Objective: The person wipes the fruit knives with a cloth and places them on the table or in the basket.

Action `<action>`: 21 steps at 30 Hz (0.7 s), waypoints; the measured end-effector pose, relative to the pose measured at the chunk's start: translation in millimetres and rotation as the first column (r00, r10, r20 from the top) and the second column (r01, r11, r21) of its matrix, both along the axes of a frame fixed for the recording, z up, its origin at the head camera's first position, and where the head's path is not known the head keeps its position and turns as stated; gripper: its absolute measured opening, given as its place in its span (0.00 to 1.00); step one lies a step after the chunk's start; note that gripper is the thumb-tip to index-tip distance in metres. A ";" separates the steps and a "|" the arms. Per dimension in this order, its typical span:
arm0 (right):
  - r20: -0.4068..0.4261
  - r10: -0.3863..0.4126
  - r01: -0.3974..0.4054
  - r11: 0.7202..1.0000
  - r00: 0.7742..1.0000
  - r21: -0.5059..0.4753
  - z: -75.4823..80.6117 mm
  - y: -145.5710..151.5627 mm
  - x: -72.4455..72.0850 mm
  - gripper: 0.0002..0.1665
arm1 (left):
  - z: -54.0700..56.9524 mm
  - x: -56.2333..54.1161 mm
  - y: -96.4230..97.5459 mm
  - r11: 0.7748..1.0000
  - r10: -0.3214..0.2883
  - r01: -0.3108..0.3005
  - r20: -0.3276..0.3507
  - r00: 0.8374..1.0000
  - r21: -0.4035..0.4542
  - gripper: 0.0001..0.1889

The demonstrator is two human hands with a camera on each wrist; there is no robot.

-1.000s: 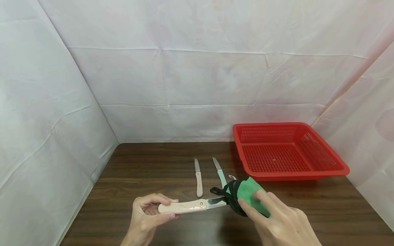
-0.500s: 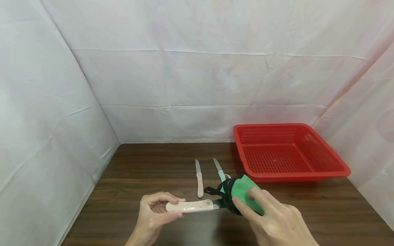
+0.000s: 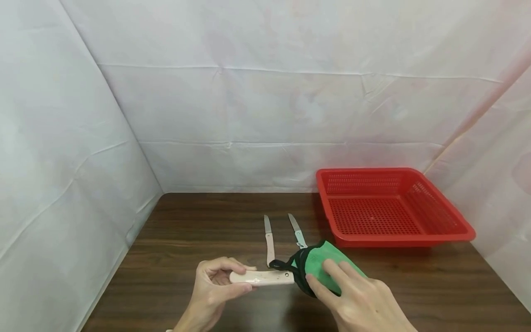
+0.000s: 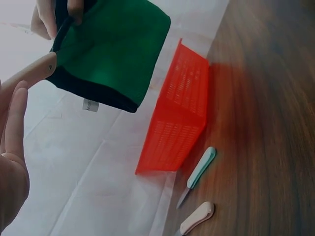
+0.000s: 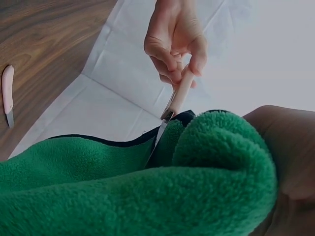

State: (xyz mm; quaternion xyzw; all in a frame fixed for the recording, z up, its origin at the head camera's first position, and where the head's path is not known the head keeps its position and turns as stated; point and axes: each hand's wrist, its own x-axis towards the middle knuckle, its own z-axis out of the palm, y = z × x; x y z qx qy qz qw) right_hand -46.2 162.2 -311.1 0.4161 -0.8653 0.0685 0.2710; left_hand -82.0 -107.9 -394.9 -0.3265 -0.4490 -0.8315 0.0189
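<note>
My left hand (image 3: pixel 211 293) pinches the pale pink handle of a folding knife (image 3: pixel 265 277) between thumb and fingers, above the table. The knife lies roughly level, its blade pointing right. My right hand (image 3: pixel 361 299) grips a green towel (image 3: pixel 327 256) with black edging, folded around the blade. In the head view the towel hides the blade; the right wrist view shows part of the blade (image 5: pixel 158 135) between the towel's folds. Behind the hands, a pink-handled knife (image 3: pixel 270 244) and a mint-handled knife (image 3: pixel 299 236) lie open on the table, the mint one partly covered by the towel.
A red plastic basket (image 3: pixel 408 238) stands at the back right of the dark wooden table (image 3: pixel 199 226). Pale patterned sheeting (image 3: pixel 249 110) closes off the back and both sides.
The towel has slid left with my right hand along the blade, up to the handle, covering the blade in the head view. My left hand has shifted slightly right with the knife.
</note>
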 end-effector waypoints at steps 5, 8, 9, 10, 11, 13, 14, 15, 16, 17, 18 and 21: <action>-0.047 0.008 -0.009 1.000 0.999 -0.026 -2.0 -0.5 -1.2 0.33 | 0.1 0.6 -1.6 1.000 -0.008 0.008 0.004 1.000 0.005 0.21; -0.021 0.003 -0.004 1.000 1.000 -0.022 -2.1 0.8 -0.5 0.34 | 0.2 1.2 -3.6 1.000 -0.008 0.008 0.002 1.000 0.005 0.21; -0.018 0.003 -0.003 1.000 1.000 -0.023 -2.2 1.4 -0.5 0.34 | 0.2 1.3 -4.3 1.000 -0.010 0.010 0.001 1.000 0.006 0.21; -0.012 0.002 -0.002 1.000 1.000 -0.023 -2.3 1.8 -0.3 0.34 | 0.2 1.5 -4.9 1.000 -0.013 0.013 0.001 1.000 0.008 0.21; -0.010 -0.001 0.000 1.000 1.000 -0.024 -2.5 2.2 -0.2 0.35 | -0.3 1.4 -5.5 1.000 -0.018 0.018 -0.001 1.000 0.014 0.22; -0.020 -0.002 0.002 1.000 1.000 -0.028 -3.4 3.3 -0.1 0.35 | -1.6 1.1 -6.7 0.999 -0.029 0.030 -0.007 1.000 0.027 0.22; -0.021 -0.005 0.004 1.000 1.000 -0.024 -3.6 4.1 0.0 0.35 | -2.4 1.0 -7.3 0.999 -0.033 0.033 -0.008 0.999 0.031 0.22; -0.017 -0.008 0.007 1.000 1.000 -0.019 -3.9 5.2 0.2 0.36 | -3.2 0.9 -7.8 0.999 -0.037 0.038 -0.011 0.999 0.037 0.22; -0.011 -0.013 0.013 1.000 1.000 -0.011 -4.3 6.2 0.5 0.36 | -4.0 1.0 -8.3 0.998 -0.040 0.040 -0.012 0.999 0.042 0.22; 0.003 -0.019 0.019 1.000 1.000 0.001 -4.4 7.7 0.8 0.30 | -4.6 1.2 -9.0 0.998 -0.041 0.041 -0.012 0.999 0.043 0.22; 0.022 -0.025 0.025 1.000 0.999 0.015 -4.5 9.5 1.1 0.28 | -5.0 1.8 -9.8 0.998 -0.040 0.040 -0.006 0.999 0.041 0.22; 0.048 -0.043 0.042 0.999 0.998 0.031 -5.9 14.3 2.3 0.25 | -5.7 3.4 -12.6 0.999 -0.036 0.036 0.005 0.999 0.040 0.22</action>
